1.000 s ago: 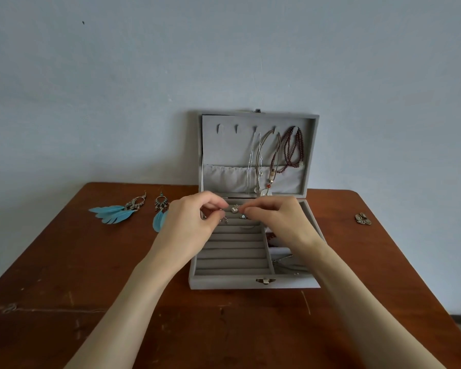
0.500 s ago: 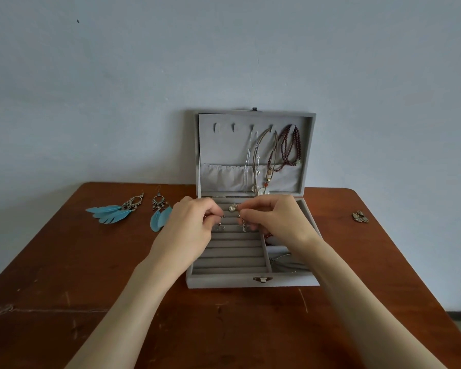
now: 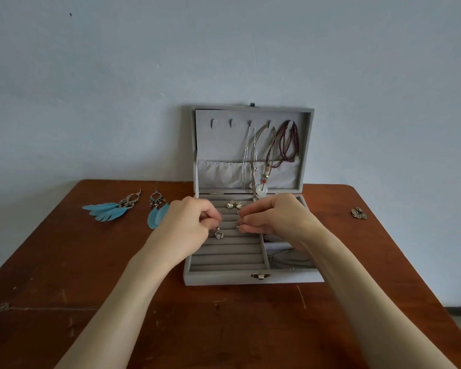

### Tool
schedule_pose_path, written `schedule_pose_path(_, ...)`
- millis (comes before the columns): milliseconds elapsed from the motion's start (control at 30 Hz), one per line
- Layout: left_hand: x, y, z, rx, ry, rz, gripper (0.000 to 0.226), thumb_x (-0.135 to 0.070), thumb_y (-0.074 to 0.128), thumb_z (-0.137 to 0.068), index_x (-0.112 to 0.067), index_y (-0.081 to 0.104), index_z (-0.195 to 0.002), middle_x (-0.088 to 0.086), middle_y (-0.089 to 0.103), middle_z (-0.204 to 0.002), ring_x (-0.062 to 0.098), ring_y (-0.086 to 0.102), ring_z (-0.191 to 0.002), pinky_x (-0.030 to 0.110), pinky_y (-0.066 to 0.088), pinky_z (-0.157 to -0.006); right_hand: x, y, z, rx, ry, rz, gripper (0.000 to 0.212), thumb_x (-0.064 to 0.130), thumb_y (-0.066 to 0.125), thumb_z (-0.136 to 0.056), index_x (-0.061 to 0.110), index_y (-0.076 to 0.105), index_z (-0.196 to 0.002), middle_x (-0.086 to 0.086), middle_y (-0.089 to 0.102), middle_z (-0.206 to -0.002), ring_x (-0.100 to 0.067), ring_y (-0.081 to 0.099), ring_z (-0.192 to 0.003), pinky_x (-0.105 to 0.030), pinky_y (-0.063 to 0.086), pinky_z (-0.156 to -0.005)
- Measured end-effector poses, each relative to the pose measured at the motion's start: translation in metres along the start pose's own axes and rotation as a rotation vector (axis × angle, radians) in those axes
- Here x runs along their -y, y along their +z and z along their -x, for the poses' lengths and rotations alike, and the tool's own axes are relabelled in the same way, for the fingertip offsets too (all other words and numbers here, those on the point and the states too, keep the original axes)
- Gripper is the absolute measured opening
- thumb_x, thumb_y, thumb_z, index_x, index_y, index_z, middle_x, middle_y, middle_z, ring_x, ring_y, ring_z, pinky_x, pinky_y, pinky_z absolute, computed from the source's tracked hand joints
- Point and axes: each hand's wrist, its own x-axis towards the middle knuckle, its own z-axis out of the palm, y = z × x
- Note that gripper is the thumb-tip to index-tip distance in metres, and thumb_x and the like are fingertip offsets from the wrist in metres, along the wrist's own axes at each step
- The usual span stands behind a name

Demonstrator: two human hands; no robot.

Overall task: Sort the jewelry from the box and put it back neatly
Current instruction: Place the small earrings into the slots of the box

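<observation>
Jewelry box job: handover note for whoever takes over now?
Left hand: fingers pinch a small earring over the ring rolls.
Right hand: fingers pinch its mate.
Jewelry box stands open; necklaces hang in the lid, a silver pair sits in the top roll.
Left: seat the held pair; feather earrings and small studs lie on the table.

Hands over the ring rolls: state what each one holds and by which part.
Left hand pinches a small heart-drop earring by its hook; right hand pinches its mate at the hook end, both over the jewelry box.
</observation>
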Motion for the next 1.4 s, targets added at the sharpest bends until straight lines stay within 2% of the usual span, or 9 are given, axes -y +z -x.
schedule_pose_path(133,0.004,0.007,-0.005,-0.083,-0.004,-0.071,0.017,-0.017,0.060,-0.088,-0.022,0.072,-0.099,-0.008,0.068,-0.096,0.000,0.051,-0.085,0.002,0.034,-0.059,0.001,0.001,0.000,0.018,0.016,0.004,0.013,-0.012,0.061,-0.080,-0.001,0.066,-0.083,-0.014,0.069,-0.082,-0.020,0.070,-0.073,-0.018,0.057,-0.069)
schedule_pose_path(267,0.007,0.013,-0.005,-0.147,0.034,-0.140,0.017,-0.018,0.060,-0.088,-0.022,0.073,-0.098,-0.005,0.070,-0.099,0.013,0.055,-0.099,0.023,0.040,-0.077,-0.001,0.002,0.000,0.011,-0.002,0.014,0.012,-0.012,0.061,-0.080,0.000,0.060,-0.083,-0.013,0.067,-0.077,-0.020,0.071,-0.067,-0.021,0.058,-0.069)
schedule_pose_path(400,0.008,0.018,-0.005,-0.137,0.046,-0.119,0.017,-0.016,0.059,-0.089,-0.021,0.073,-0.096,-0.004,0.069,-0.100,0.010,0.044,-0.093,0.025,0.034,-0.078,-0.001,0.003,-0.001,-0.004,-0.013,0.000,0.011,-0.012,0.062,-0.080,-0.002,0.059,-0.079,-0.012,0.066,-0.071,-0.019,0.070,-0.062,-0.020,0.058,-0.065)
schedule_pose_path(533,0.009,0.020,-0.006,-0.144,0.030,-0.107,0.018,-0.016,0.057,-0.090,-0.022,0.072,-0.099,-0.004,0.068,-0.102,0.008,0.041,-0.092,0.023,0.030,-0.076,-0.001,0.002,-0.001,-0.024,-0.021,0.038,0.012,-0.010,0.064,-0.079,0.001,0.062,-0.075,-0.008,0.067,-0.067,-0.021,0.072,-0.069,-0.020,0.058,-0.068)
schedule_pose_path(700,0.007,0.022,-0.006,-0.169,0.043,-0.160,0.017,-0.018,0.059,-0.089,-0.023,0.072,-0.099,-0.003,0.066,-0.100,0.017,0.046,-0.099,0.032,0.037,-0.081,-0.001,0.002,-0.002,-0.046,0.009,0.095,0.012,-0.008,0.064,-0.080,0.003,0.065,-0.076,-0.012,0.068,-0.076,-0.023,0.072,-0.079,-0.022,0.058,-0.073)
schedule_pose_path(833,0.007,0.022,-0.005,-0.212,0.064,-0.140,0.016,-0.017,0.062,-0.087,-0.022,0.074,-0.097,-0.002,0.068,-0.095,0.018,0.047,-0.095,0.032,0.038,-0.079,-0.002,0.004,-0.004,-0.068,-0.011,0.199,0.014,-0.004,0.068,-0.078,0.009,0.065,-0.074,-0.008,0.069,-0.076,-0.023,0.072,-0.076,-0.035,0.056,-0.086)
schedule_pose_path(1033,0.010,0.024,-0.006,-0.212,0.105,-0.205,0.019,-0.017,0.059,-0.089,-0.022,0.073,-0.102,0.002,0.064,-0.098,0.020,0.043,-0.094,0.032,0.036,-0.076,0.016,0.005,0.006,0.013,-0.037,0.314,0.009,-0.008,0.064,-0.080,0.002,0.063,-0.078,-0.010,0.065,-0.062,-0.011,0.065,-0.052,-0.015,0.055,-0.055)
schedule_pose_path(1200,0.016,0.022,-0.005,-0.261,0.137,-0.106,0.024,-0.011,0.059,-0.088,-0.018,0.070,-0.108,0.002,0.062,-0.095,0.012,0.036,-0.088,0.028,0.034,-0.073,0.030,0.019,-0.004,0.057,0.057,0.639,0.012,-0.005,0.058,-0.076,-0.006,0.067,-0.084,-0.019,0.072,-0.086,-0.024,0.071,-0.073,-0.034,0.057,-0.084)
schedule_pose_path(1400,0.021,0.011,-0.004,-0.402,0.026,0.032,0.012,-0.019,0.066,-0.084,-0.019,0.063,-0.096,-0.008,0.057,-0.083,0.013,0.051,-0.084,0.026,0.039,-0.073,0.037,0.037,-0.019,0.002,0.094,0.811,0.028,-0.001,0.055,-0.075,-0.009,0.067,-0.099,-0.018,0.073,-0.084,-0.023,0.072,-0.079,-0.035,0.056,-0.086)
